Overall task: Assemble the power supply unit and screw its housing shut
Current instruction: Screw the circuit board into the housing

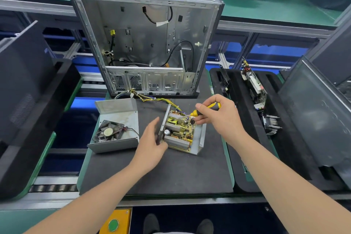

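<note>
Yellow-handled, the screwdriver [201, 111] was gripped in the right hand [218, 116], its tip on the circuit board [180, 131] inside the housing base [199, 138] on the tabletop [171, 173]. The left hand [152, 146], fingers open, steadied the base. Holding the shaft upright should prevent slipping.

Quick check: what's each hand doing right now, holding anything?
Left hand: open, fingers resting against the open grey metal power supply tray, gripping nothing.
Right hand: closed on the yellow-and-black screwdriver, tip down on the yellowish circuit board.
</note>
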Tool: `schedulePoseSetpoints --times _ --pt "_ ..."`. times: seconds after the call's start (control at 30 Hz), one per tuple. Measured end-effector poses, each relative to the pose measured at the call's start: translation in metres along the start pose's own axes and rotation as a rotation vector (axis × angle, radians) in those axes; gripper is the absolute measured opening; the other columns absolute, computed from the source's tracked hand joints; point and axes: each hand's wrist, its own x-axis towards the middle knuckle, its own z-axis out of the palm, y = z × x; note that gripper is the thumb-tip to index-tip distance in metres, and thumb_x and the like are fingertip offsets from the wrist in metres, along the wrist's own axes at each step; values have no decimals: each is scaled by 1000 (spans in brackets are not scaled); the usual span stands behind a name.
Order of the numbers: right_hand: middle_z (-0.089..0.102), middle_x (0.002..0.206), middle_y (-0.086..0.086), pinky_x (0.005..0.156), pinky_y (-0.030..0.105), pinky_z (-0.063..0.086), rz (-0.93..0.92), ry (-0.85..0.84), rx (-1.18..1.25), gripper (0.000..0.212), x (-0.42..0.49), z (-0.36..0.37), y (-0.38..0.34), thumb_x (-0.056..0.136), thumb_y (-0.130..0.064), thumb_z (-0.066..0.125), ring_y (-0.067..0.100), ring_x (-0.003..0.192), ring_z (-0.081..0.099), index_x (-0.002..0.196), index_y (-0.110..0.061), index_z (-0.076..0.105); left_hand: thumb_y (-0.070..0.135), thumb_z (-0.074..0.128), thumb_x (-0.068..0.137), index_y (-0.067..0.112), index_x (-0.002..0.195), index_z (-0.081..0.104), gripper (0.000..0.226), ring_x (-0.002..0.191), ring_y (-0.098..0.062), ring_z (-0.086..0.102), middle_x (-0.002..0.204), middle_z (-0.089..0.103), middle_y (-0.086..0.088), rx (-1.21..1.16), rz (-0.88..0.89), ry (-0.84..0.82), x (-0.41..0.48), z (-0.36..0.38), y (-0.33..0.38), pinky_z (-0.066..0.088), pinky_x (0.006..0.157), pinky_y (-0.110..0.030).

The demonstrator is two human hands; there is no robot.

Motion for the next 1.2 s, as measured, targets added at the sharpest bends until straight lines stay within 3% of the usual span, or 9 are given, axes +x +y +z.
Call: schedulePoseSetpoints --times 0.1,0.23,0.4,0.5,0.57,0.73,1.2 --pt "74 76 20 64 48 66 -5 2 -13 26 0 -1 0 93 -13 79 36 70 78 98 5 60 -3 64 84 32 157 34 86 130 3 51 147 44 17 117 4 -59 -4 1 -19 42 97 -4" --pt "75 74 17 64 48 66 -8 0 -29 25 -2 -2 0 92 -14 79 36 69 78 95 3 61 8 77 86 33 148 46 73 113 16 51 124 48 25 236 89 -2 0 1 -33 44 103 -13" --pt "75 74 17 65 50 66 1 1 -38 26 -2 -3 3 92 -14 79 38 68 77 95 3 60 41 91 74 37 136 56 71 108 3 54 119 56 22 154 60 80 6 11 -32 44 87 -12" --pt "75 74 18 65 51 66 1 -1 -38 27 -2 -5 4 92 -14 79 39 68 77 96 3 60 70 81 63 37 133 55 81 117 0 44 122 54 22 134 -9 169 7 26 -26 39 94 -17" --pt "75 75 19 65 51 65 -1 -3 -36 26 -1 -6 4 92 -14 79 39 69 77 95 2 60 80 68 65 38 135 55 83 119 -6 39 124 54 17 154 -32 222 8 36 -22 39 102 -30" --pt "75 74 18 65 52 65 -2 2 -19 26 2 -8 4 91 -15 80 41 69 77 93 1 60 84 59 72 42 134 57 75 119 -10 38 126 54 14 169 -40 248 10 41 -23 40 109 -42" --pt "74 75 19 65 52 65 4 0 -27 26 2 -6 2 92 -12 79 40 68 77 97 4 60 82 53 78 41 134 57 69 111 -8 35 115 50 15 165 -45 224 12 40 -26 42 105 -44"
